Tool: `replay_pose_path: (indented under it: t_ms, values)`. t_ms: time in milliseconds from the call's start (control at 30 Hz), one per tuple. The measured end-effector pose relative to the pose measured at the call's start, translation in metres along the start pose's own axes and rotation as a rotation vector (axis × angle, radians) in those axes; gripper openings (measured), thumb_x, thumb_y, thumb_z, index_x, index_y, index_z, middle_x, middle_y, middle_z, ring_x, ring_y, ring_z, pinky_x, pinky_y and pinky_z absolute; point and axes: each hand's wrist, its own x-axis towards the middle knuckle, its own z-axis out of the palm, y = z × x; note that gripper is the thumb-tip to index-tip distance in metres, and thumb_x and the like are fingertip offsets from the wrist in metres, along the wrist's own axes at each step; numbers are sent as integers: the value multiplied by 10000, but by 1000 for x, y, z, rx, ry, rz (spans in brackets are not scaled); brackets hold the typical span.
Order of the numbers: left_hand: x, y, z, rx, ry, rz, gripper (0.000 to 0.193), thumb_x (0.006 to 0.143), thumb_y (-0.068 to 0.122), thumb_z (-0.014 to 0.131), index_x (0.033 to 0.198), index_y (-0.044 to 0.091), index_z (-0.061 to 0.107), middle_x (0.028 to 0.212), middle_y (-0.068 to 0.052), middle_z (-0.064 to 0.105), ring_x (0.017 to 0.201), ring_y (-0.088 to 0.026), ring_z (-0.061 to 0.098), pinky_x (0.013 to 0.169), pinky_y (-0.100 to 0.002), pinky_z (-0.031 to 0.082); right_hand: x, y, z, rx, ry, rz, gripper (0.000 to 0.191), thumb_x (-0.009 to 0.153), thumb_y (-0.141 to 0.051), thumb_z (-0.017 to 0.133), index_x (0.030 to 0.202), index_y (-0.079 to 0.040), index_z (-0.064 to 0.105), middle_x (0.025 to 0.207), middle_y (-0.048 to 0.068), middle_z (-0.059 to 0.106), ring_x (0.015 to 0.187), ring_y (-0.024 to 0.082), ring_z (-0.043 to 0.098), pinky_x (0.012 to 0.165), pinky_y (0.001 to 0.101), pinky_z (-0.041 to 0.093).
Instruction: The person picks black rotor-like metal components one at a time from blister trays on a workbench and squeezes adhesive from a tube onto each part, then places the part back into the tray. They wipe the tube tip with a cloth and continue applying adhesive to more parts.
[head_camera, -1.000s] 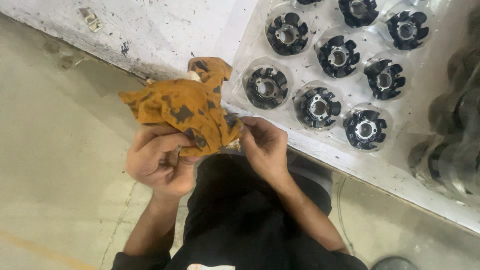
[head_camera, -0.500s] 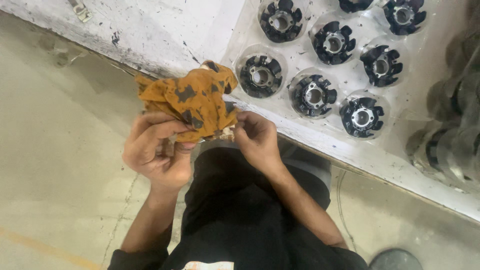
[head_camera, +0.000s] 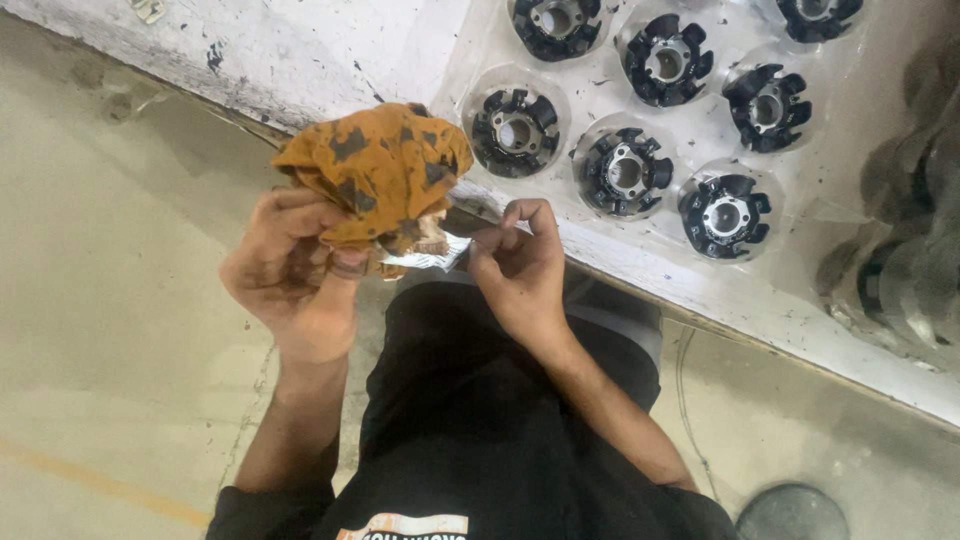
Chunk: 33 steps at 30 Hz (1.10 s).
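My left hand (head_camera: 295, 275) clutches a crumpled orange rag (head_camera: 380, 170) stained with dark patches, held up in front of my chest. Under the rag a small silvery packet or foil piece (head_camera: 430, 255) sticks out between both hands. My right hand (head_camera: 520, 270) pinches the right end of that silvery piece with thumb and fingertips. Both hands hover just off the near edge of a white table (head_camera: 300, 55).
A clear plastic tray (head_camera: 600, 100) on the table holds several round black-and-metal stator-like parts (head_camera: 515, 130) in separate wells. More stacked metal parts (head_camera: 900, 270) lie blurred at the right. A concrete floor lies below, and a round dark object (head_camera: 795, 515) sits bottom right.
My hands with the rag stayed together while the view shifted; the silvery piece now shows more clearly between the hands, and my right fingers pinch it.
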Motion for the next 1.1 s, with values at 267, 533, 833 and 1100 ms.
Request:
replay_pose_path:
  t_ms: [267, 533, 833, 1100]
  values:
    - [10, -1, -16, -24, -133, -130, 188, 1043, 53, 786, 1075, -89, 668, 1040, -61, 644, 808, -71, 613, 680, -179, 479, -37, -30, -8, 90, -99, 182, 454, 911, 184, 697, 1170, -70, 423, 1070, 87, 640, 1038, 155, 672, 909, 300, 581]
    - [-2, -24, -10, -311, -127, -351, 244, 1013, 102, 811, 1124, -66, 673, 966, -65, 671, 734, -100, 627, 638, -218, 488, -60, -41, -21, 172, -152, 346, 528, 852, 209, 714, 1199, -61, 420, 1078, 164, 736, 1053, 233, 732, 928, 347, 605]
    - [-9, -20, -5, -263, -201, -358, 195, 1023, 57, 779, 1088, -92, 670, 1001, -49, 658, 831, -91, 624, 749, -215, 494, -66, -41, -32, -111, -209, 482, 454, 892, 84, 738, 1298, 11, 549, 1000, 134, 761, 948, 170, 742, 848, 305, 598]
    - [-15, -31, 0, -202, -195, -349, 166, 1011, 21, 770, 1104, -85, 682, 1014, -69, 679, 837, -101, 643, 759, -212, 508, -58, -58, -21, -377, -425, 447, 197, 955, -123, 738, 1089, 23, 740, 972, 64, 775, 903, 105, 714, 835, 264, 584]
